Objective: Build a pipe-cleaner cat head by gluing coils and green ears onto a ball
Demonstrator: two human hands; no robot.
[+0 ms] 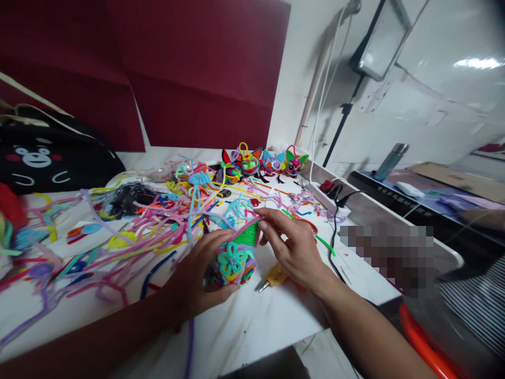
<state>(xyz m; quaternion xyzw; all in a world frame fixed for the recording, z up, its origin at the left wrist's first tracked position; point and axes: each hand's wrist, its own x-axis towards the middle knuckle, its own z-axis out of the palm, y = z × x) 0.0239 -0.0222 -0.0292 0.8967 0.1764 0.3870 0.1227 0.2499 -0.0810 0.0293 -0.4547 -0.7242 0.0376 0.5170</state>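
My left hand [199, 273] is curved around a colourful pipe-cleaner ball [249, 267], its thumb below and its fingers along the top left. A teal looped flower [232, 261] sits on the front of the ball. At the ball's top is a green pipe-cleaner panel [248, 235] edged in pink. The thumb and forefinger of my right hand [295, 245] pinch this panel at its upper right edge. Just below my right hand, a yellow glue gun [276, 276] lies with its metal nozzle pointing left. The palm side of each hand is partly hidden.
Loose pipe cleaners [130, 245] cover the table's left side. Several finished cat-eared figures [250, 162] stand at the back. A power strip [328, 196] with a black cable lies at the right. A black bag [51, 152] stands far left; a person in a striped garment [481, 300] is at the right.
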